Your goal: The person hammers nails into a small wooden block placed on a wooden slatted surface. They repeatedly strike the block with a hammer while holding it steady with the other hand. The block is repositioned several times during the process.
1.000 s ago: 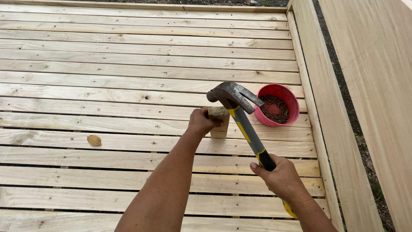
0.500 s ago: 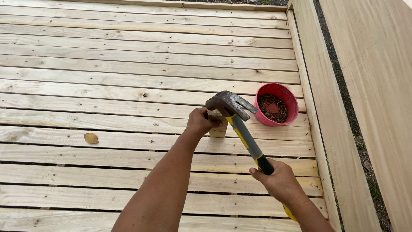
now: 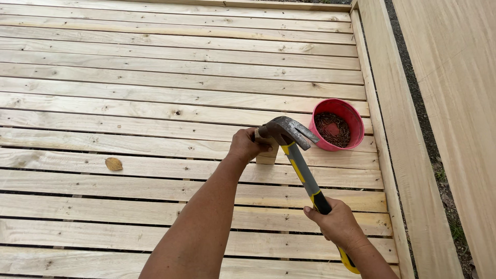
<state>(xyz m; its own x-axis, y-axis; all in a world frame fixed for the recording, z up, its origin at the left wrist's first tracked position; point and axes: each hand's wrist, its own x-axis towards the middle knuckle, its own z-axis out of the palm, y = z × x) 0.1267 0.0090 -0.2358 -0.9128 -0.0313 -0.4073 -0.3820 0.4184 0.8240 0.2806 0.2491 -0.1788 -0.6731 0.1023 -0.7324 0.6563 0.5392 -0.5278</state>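
hammer over a small wood block on slatted boards

hammer (image 3: pixel 302 168), grey and yellow with a black handle part, runs from the lower right up to the middle of the view, its dark steel head above a small wood block (image 3: pixel 267 155). nearest the camera, the right hand (image 3: pixel 336 223) has its grip wrapped tight round the handle, with the yellow end of the handle showing below the wrist. the left arm reaches in from the bottom edge, and the left hand (image 3: pixel 247 145) has its grip closed on the wood block, which stands on a pale board just under the hammer head. the fingers cover most of the block's top, so what is on it cannot be told. all this is over a surface of pale wooden slats (image 3: pixel 155 93) with narrow gaps between them. a dry brown leaf (image 3: pixel 113 164) lies on a slat well to the left. just beyond the hammer head, on the right, a pink bowl (image 3: pixel 337 124) holds dark nails. a raised plank edge (image 3: pixel 392 155) runs along the right side.
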